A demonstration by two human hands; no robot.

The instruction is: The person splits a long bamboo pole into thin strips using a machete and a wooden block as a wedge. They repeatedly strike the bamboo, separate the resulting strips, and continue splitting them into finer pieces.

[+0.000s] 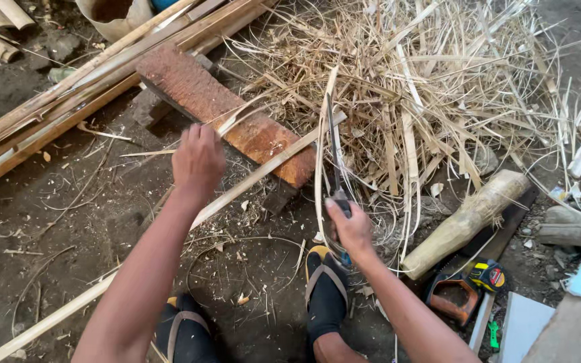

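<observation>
The left hand [198, 160] is closed on a long bamboo strip [250, 180] lying across the reddish wooden block [226, 114]. At four o'clock, the right hand [352, 227] grips a knife [334, 151] tightly. Shavings [432, 87] piled at twelve o'clock suggest much stripping done; this strip remains unfinished.

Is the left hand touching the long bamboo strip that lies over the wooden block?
Touching. The head view shows the left hand pressed on the bamboo strip, fingers curled over it at the wooden block, with no gap visible.
</observation>
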